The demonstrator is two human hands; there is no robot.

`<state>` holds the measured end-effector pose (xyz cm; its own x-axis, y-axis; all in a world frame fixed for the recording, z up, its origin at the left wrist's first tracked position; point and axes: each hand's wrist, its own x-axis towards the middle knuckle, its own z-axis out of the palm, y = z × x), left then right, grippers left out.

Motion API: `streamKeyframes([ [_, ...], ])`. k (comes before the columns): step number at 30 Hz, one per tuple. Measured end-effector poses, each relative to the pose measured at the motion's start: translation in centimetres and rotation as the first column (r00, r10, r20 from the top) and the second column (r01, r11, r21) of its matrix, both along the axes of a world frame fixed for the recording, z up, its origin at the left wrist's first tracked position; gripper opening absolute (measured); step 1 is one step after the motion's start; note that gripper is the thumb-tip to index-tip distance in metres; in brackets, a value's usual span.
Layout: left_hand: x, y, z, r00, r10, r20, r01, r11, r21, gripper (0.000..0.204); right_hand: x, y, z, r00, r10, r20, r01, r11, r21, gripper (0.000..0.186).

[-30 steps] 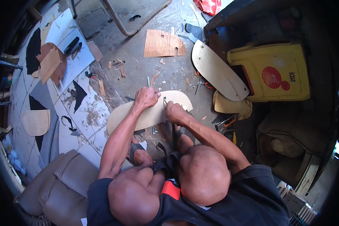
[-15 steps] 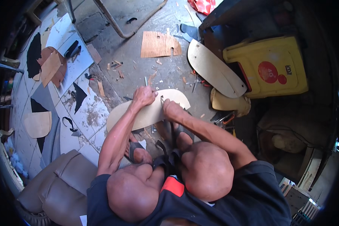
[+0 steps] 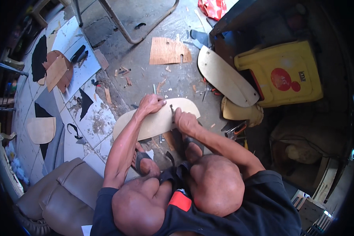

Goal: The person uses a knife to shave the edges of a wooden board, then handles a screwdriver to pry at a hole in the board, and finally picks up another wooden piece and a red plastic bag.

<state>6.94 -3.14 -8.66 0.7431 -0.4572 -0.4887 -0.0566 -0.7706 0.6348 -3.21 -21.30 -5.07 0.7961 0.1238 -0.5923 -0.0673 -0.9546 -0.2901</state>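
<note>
Since half a second earlier, my right hand [image 3: 187, 120] had shifted slightly rightward, away from the small dark hole [image 3: 171, 106] in the pale rounded board [image 3: 153, 124], while my left hand [image 3: 150, 104] had kept its place. That board lay just beyond my feet [image 3: 148, 165]. My left hand was bent over its far edge, fingers close together; I could not tell how firmly it gripped. My right hand was curled narrow around a slender tool [image 3: 173, 111], mostly hidden by my fingers, over the board's right part.

Beyond the board and to its right, a second board [image 3: 228, 78] partly covered my sight of a yellow container [image 3: 303, 59]. This carried the boldest printing: a red rounded emblem [image 3: 277, 80] with pale characters, and dark lettering [image 3: 301, 76] beside it. Well beyond the board was a red-and-white packet [image 3: 212, 8], its pattern too blurred to read. Between packet and board lay a notched wood-grain sheet [image 3: 167, 51]. On the near side of the board, a red-orange patch [image 3: 180, 201] showed against my dark clothing [image 3: 259, 204], with pale marks too small to make out.
</note>
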Motion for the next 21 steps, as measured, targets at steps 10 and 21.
streamKeyframes([
  [10, -0.2, -0.2, 0.9, 0.999, 0.029, -0.033, -0.03, 0.999, -0.029, 0.035, 2.9, -1.1, -0.7, 0.664, -0.37, -0.65, 0.619, 0.76, 0.199, 0.044],
  [21, -0.6, -0.2, 0.4, 0.999, 0.05, 0.011, -0.049, 0.998, -0.04, 0.034, 0.2, -0.3, 1.9, 0.982, -0.181, -0.055, 0.185, 0.979, 0.08, 0.036],
])
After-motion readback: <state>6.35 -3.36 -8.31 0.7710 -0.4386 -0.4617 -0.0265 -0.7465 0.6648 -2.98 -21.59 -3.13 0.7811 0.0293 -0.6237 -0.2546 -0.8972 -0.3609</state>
